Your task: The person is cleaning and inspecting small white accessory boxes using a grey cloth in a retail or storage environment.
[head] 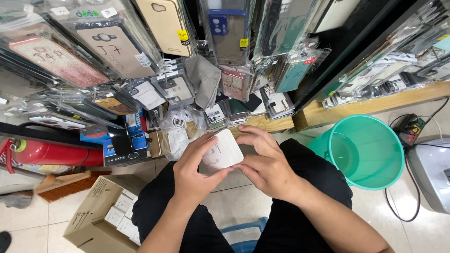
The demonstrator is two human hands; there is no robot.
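Black-trousered knees (300, 187) sit closest, with both hands meeting just above them around a small white box (222, 151). The box is flat, square with rounded corners, faintly printed on its face. The left hand (194, 171) curls about its near-left edge, thumb underneath; the right hand (265, 161) pinches its right side. Right of the box stands a green bucket (365, 154); left below it, an open cardboard carton (101, 213).

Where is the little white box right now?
In the head view, the white box sits centre frame, held between the left hand and right hand, above the person's lap.
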